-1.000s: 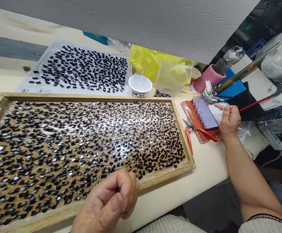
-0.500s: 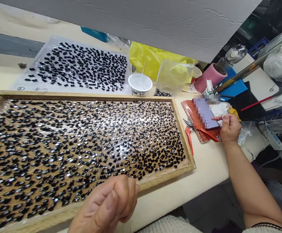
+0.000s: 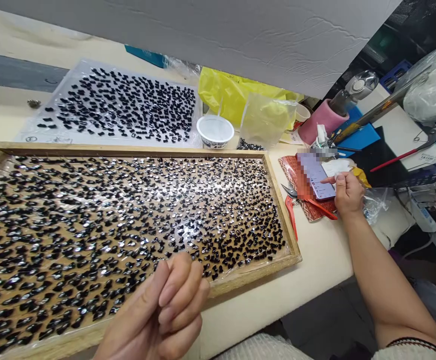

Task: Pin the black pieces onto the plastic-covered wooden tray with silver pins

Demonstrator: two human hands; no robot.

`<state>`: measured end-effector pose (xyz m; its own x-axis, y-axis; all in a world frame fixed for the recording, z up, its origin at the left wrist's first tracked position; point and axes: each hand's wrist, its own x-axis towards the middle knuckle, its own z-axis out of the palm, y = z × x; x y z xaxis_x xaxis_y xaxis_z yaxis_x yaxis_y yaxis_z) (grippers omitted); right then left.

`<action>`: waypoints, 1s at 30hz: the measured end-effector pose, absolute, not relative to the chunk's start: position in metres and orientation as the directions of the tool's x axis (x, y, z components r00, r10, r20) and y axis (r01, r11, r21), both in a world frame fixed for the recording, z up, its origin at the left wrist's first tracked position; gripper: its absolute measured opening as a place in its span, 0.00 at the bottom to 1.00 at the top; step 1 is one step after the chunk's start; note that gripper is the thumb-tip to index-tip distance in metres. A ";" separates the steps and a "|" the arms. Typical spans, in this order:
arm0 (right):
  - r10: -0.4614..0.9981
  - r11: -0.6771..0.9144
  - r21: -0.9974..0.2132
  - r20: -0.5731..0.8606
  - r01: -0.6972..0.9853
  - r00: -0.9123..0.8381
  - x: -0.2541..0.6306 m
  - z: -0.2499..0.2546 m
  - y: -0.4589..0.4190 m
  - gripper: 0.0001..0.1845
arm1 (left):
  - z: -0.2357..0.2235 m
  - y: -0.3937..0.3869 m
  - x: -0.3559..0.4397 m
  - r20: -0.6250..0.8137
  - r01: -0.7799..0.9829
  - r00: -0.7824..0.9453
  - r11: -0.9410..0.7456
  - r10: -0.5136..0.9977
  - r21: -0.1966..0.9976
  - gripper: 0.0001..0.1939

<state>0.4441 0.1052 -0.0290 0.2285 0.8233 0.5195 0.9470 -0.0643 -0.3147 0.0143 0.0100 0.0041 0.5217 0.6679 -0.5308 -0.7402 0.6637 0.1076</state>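
My left hand (image 3: 165, 310) hovers low over the near edge of a wooden tray (image 3: 127, 149). Its fingers are curled and pressed together, and what they pinch, if anything, is hidden. The tray is lined with clear film and covered with several small glossy black pieces (image 3: 146, 215). My right hand (image 3: 347, 195) rests at the right of the tray with its fingers curled. Its index finger points out and touches the screen of a phone (image 3: 315, 175) that lies on a red patterned mat.
Behind the tray lies a clear plastic sheet (image 3: 120, 105) with more black pieces. A white bowl (image 3: 215, 131), a yellow bag (image 3: 233, 92), a clear bag (image 3: 265, 120) and a pink cylinder (image 3: 321, 120) stand at the back. Red-handled pliers (image 3: 291, 210) lie beside the tray. A grey board (image 3: 240, 35) hangs overhead.
My left hand's fingers have shifted from a tight curl to longer, pressed-together fingers. My right hand has slid slightly left and down, its index finger now on the phone screen.
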 end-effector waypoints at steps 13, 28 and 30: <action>0.794 0.025 -0.297 0.586 0.954 0.162 0.444 -0.021 0.109 0.21 | -0.004 0.009 0.013 -0.489 -0.820 0.523 0.570 0.698 -0.063 0.19; 0.823 0.015 -0.342 0.538 0.940 0.182 0.442 -0.024 0.118 0.17 | -0.002 0.008 0.006 -0.530 -0.851 0.458 0.524 0.714 -0.030 0.18; 0.810 0.032 -0.343 0.559 0.939 0.176 0.440 -0.022 0.118 0.18 | -0.002 0.008 0.008 -0.517 -0.860 0.452 0.509 0.727 -0.037 0.18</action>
<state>0.4396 0.1184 -0.0218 0.1765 0.8102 0.5590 0.9388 0.0321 -0.3430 0.0077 0.0084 -0.0019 0.4523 0.7266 -0.5171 -0.8600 0.5089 -0.0370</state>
